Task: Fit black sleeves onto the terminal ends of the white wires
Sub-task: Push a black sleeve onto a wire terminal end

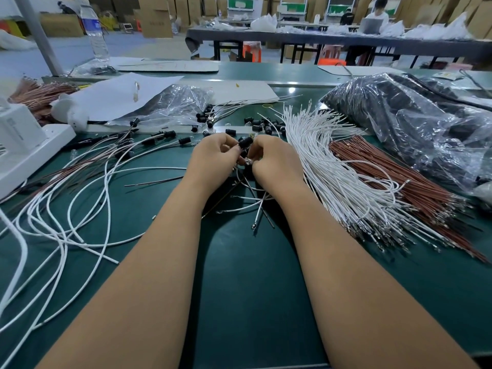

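Observation:
My left hand (213, 161) and my right hand (274, 161) meet over the middle of the green bench. A black sleeve (245, 143) is pinched between their fingertips, and my right fingers also hold a metal terminal end (249, 163) just below it. Thin wires hang down from the hands toward me. A thick fan of white wires (327, 166) lies to the right. Loose black sleeves (262, 126) are scattered just behind the hands. Sleeved white wires (87, 187) sprawl to the left.
Brown wires (394, 179) lie beside the white fan. A large plastic bag of black parts (415, 123) fills the right rear. A smaller bag (175, 102), white paper and a white power strip (29, 150) sit left. A water bottle (94, 30) stands far left.

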